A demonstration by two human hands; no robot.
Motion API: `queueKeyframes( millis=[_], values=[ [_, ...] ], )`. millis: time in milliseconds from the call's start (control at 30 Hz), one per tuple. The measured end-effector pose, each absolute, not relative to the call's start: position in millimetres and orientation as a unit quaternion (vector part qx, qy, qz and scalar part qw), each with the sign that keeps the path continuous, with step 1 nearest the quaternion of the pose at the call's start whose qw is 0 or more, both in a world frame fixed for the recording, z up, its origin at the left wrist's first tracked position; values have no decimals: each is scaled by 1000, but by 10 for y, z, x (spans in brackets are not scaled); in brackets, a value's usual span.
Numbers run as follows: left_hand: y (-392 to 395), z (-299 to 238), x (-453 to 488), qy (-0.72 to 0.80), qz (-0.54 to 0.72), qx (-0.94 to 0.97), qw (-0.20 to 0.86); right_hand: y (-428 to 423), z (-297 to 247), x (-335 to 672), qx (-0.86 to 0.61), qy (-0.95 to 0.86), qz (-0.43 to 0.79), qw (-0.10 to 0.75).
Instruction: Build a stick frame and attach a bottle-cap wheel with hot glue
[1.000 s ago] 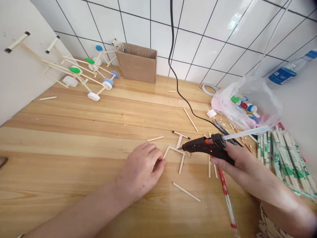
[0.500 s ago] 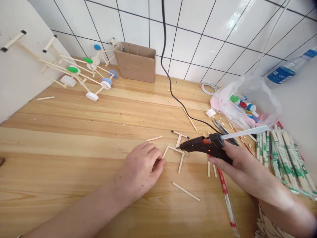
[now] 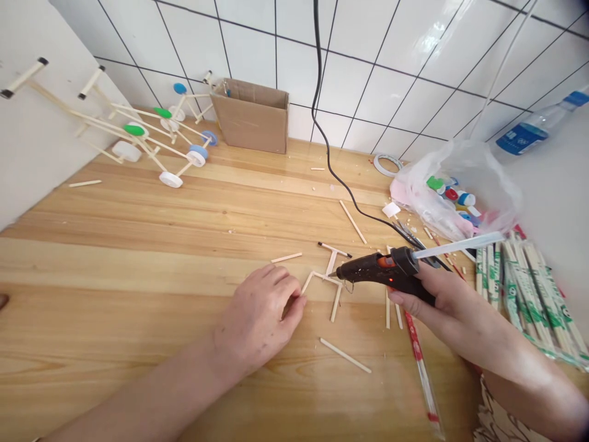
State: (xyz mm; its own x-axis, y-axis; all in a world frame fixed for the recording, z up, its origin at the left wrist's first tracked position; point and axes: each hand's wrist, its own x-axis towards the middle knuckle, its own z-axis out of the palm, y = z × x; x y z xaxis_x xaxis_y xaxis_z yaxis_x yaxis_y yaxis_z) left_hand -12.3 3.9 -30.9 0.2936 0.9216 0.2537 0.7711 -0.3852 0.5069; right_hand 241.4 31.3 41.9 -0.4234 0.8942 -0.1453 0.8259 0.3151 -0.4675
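Note:
A small frame of wooden sticks [image 3: 327, 279] lies on the table, with a black-tipped crosspiece at its far end. My left hand [image 3: 269, 304] pinches the end of the frame's left stick between thumb and fingers. In my right hand [image 3: 444, 301] is a black hot glue gun [image 3: 391, 270], a clear glue stick [image 3: 460, 245] poking from its back. The gun's nozzle is at the joint in the middle of the frame, and a small light on its body glows orange-red. Nearer me, a loose stick [image 3: 345, 355] lies on the wood.
Wheeled stick models [image 3: 156, 138] stand at the back left beside a cardboard box [image 3: 251, 123]. A black cord [image 3: 338, 175] crosses the table to the gun. Right are a tape roll [image 3: 387, 164], a plastic bag [image 3: 416, 196] of bottle caps, a bottle [image 3: 522, 136] and wrapped chopsticks [image 3: 536, 294].
The glue gun has shifted very slightly right, and its cord has swung right. My left hand and the stick frame stay in place.

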Motion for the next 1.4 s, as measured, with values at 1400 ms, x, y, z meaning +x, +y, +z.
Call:
queueKeyframes(
  millis=[1400],
  values=[
    [35, -312, -121, 539, 256, 789, 149, 347, 459, 2360, -525, -806, 265, 67]
  ],
)
